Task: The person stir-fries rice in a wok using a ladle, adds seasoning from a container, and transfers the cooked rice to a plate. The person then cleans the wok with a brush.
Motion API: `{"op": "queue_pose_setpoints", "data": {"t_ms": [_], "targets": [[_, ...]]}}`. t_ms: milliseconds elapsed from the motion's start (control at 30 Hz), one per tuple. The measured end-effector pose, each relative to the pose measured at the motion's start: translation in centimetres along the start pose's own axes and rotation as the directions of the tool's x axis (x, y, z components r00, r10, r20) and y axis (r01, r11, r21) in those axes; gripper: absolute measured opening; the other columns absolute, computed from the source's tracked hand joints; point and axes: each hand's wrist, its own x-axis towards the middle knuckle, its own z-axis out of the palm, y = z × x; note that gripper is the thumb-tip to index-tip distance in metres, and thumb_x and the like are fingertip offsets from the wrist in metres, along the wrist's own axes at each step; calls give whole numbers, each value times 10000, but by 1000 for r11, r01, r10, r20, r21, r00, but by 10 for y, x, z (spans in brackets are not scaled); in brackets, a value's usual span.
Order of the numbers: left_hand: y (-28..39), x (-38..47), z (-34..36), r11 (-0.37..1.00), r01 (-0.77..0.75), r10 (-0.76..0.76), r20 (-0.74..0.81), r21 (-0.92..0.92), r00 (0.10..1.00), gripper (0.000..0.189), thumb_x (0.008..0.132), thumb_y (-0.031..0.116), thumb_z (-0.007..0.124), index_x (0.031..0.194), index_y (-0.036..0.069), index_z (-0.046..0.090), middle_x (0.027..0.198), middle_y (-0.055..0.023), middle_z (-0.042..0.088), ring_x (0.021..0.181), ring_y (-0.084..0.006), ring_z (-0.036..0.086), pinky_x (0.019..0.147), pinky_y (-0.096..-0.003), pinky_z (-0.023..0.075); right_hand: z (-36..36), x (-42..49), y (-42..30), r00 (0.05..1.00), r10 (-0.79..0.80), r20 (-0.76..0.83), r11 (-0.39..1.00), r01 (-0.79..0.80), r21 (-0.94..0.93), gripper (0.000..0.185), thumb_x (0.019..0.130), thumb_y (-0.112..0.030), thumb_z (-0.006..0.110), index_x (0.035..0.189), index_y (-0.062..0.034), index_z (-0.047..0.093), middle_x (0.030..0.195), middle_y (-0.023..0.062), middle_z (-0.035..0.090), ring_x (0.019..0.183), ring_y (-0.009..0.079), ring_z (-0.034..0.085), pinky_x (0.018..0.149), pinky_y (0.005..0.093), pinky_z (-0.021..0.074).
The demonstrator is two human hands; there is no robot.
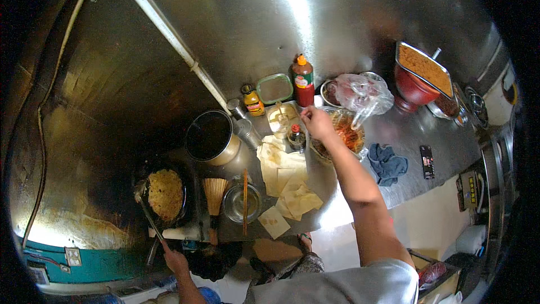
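My left hand is closed around the handle of a long metal spatula, low on the left. The spatula's head lies at the left side of a dark wok that holds a mound of fried rice. My right hand is stretched over the counter, fingers pinched together, between a red sauce bottle and a small dark bottle with a red cap. Whether it holds anything small cannot be told. Beneath and beside the right wrist stands a bowl of reddish food.
A deep metal pot, bamboo brush, glass bowl with chopsticks across it, and stained papers stand on the counter. To the right are a plastic bag, blue cloth, phone and red container.
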Motion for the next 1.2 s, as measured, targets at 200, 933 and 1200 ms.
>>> {"op": "queue_pose_setpoints", "data": {"t_ms": [200, 933, 1200], "targets": [[12, -16, -36, 252, 288, -221, 235, -924, 947, 679, 1000, 31, 584, 1611, 166, 321, 829, -68, 601, 519, -167, 438, 418, -343, 355, 100, 116, 38, 794, 4, 608, 840, 327, -433, 278, 803, -257, 765, 992, -52, 769, 1013, 205, 740, 935, 377, 713, 841, 439, 569], [2, -102, -91, 44, 268, -282, 246, -962, 927, 665, 963, 77, 681, 1558, 230, 423, 858, -20, 610, 448, -65, 433, 325, -230, 327, 70, 136, 42, 684, -12, 729, 946, 244, -212, 206, 819, -182, 831, 951, -33, 779, 848, 124, 756, 758, 197, 665, 763, 362, 536], [-8, -96, -109, -59, 259, -171, 266, -964, 949, 667, 964, 6, 620, 1574, 155, 394, 881, -42, 619, 508, -72, 456, 376, -256, 365, 45, 109, -81, 773, -118, 623, 975, -28, 219, 154, 902, -146, 795, 971, -10, 775, 889, 38, 750, 822, 126, 657, 801, 299, 537]]}}
